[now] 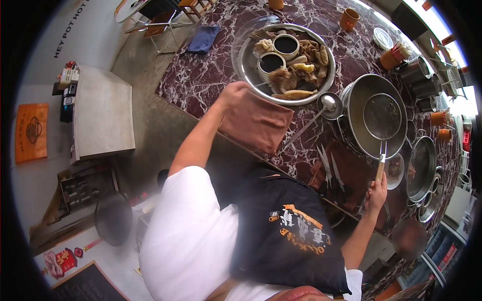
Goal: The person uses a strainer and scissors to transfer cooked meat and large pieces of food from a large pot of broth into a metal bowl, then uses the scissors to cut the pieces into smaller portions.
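Note:
My right hand (376, 193) grips the wooden handle of a round mesh strainer (382, 116). Its mesh lies over the mouth of a deep metal pot (352, 129), with green bits near the far rim. My left hand (234, 94) is closed at the near left rim of a round steel tray (331, 71). A thin utensil seems to run from this fist towards a blurred brown piece of food (281, 79); its kind is unclear. Cooked pieces (310, 49) surround two white bowls of dark sauce (286, 44) (272, 62) in the tray.
A folded brown cloth (256, 124) lies below my left hand. A ladle (328, 102) rests in a small metal bowl. Scissors (327, 167) lie on another brown cloth (354, 169). Metal trays (421, 169), orange cups (349, 19) and a blue cloth (203, 39) share the marbled table.

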Demonstrator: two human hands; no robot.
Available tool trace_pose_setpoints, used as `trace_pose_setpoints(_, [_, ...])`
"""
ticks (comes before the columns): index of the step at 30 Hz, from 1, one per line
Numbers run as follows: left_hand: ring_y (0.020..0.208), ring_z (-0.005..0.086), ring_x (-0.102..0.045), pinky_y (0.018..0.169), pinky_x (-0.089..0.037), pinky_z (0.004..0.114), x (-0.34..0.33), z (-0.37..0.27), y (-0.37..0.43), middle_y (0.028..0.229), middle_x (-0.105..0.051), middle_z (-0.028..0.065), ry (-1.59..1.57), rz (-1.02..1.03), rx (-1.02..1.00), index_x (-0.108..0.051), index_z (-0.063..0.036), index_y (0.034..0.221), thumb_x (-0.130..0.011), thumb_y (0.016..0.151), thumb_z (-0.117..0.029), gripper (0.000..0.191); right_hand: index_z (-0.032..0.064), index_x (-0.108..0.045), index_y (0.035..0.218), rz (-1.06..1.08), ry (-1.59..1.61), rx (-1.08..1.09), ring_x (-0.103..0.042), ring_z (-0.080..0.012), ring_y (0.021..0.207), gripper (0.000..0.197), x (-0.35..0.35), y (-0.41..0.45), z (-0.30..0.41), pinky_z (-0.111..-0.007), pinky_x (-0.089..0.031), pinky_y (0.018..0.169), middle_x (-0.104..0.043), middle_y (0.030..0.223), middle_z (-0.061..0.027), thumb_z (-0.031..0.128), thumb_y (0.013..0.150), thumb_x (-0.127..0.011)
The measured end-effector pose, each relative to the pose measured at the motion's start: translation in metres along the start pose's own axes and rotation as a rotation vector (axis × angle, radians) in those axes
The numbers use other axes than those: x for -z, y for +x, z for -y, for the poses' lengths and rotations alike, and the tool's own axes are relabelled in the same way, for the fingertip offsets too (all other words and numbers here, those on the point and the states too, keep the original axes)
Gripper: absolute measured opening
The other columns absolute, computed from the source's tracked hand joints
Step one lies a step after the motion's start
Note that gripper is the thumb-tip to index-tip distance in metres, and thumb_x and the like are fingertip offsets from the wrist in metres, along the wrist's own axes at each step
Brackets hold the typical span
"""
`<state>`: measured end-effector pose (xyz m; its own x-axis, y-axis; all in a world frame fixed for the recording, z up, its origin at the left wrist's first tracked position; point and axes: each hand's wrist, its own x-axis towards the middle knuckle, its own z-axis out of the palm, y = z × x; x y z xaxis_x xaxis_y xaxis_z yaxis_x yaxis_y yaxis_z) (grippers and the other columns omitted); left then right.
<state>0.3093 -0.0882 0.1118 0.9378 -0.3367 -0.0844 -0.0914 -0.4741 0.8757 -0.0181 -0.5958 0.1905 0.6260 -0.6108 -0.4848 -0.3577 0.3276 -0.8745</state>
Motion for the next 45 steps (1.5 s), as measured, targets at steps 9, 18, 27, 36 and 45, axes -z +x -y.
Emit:
trace_pose_setpoints(9, [0.093,0.0323,-0.065,0.080,-0.051,0.042,0.024,0.090,0.021,0.099,-0.069,0.0116,0.543,-0.303,0.181,-0.069,-0.0121,0.098,-0.056,0.088,-0.023,0.020,0.0118,-0.034,0.147,-0.028,-0.018,-0.027,-0.037,-0.0024,0.047,0.048,-0.011,-0.003,-0.016,-0.016,-0.031,0.039,-0.049,0.070,0.0028,0.012,0.100,-0.045])
trace_pose_setpoints(18, [0.096,0.0334,-0.061,0.080,-0.050,0.046,0.037,0.046,0.004,0.099,-0.066,0.0098,0.827,-0.273,0.140,-0.067,-0.0125,0.095,-0.049,0.089,-0.020,0.020,0.0112,-0.039,0.145,-0.140,-0.946,0.727,-0.057,-0.0179,0.062,0.051,0.044,0.060,-0.007,-0.030,-0.047,0.059,-0.060,0.079,-0.0056,0.012,0.095,-0.046])
trace_pose_setpoints(27, [0.092,0.0347,-0.063,0.078,-0.050,0.046,0.023,0.040,-0.040,0.097,-0.066,0.0110,0.596,-0.416,0.233,-0.067,-0.0108,0.094,-0.051,0.088,-0.020,0.019,0.0270,-0.037,0.146,-0.245,-1.927,0.624,-0.063,-0.0352,0.075,0.060,-0.003,0.120,0.057,-0.047,-0.050,0.063,-0.060,0.088,-0.0152,0.009,0.089,-0.044])
trace_pose_setpoints(36, [0.083,0.0162,-0.064,0.076,-0.050,0.031,-0.027,0.052,-0.130,0.088,-0.070,0.0106,0.190,-0.498,0.306,-0.068,-0.0013,0.103,-0.057,0.089,-0.015,0.022,-0.0030,-0.060,0.088,0.459,-1.440,0.211,-0.056,-0.0257,0.067,0.018,-0.002,0.110,0.143,-0.038,-0.045,0.066,-0.061,0.073,-0.0173,0.008,0.077,-0.052])
trace_pose_setpoints(45, [0.073,0.0065,-0.051,0.067,-0.044,0.022,-0.066,0.011,-0.135,0.083,-0.059,-0.0017,-0.017,-0.385,0.268,-0.065,0.0010,0.106,-0.057,0.094,-0.009,0.018,0.0075,-0.050,0.135,0.497,-0.585,-0.436,-0.035,-0.0038,0.041,0.042,0.038,0.119,0.092,-0.019,-0.025,0.036,-0.049,0.065,0.0024,0.014,0.094,-0.050])
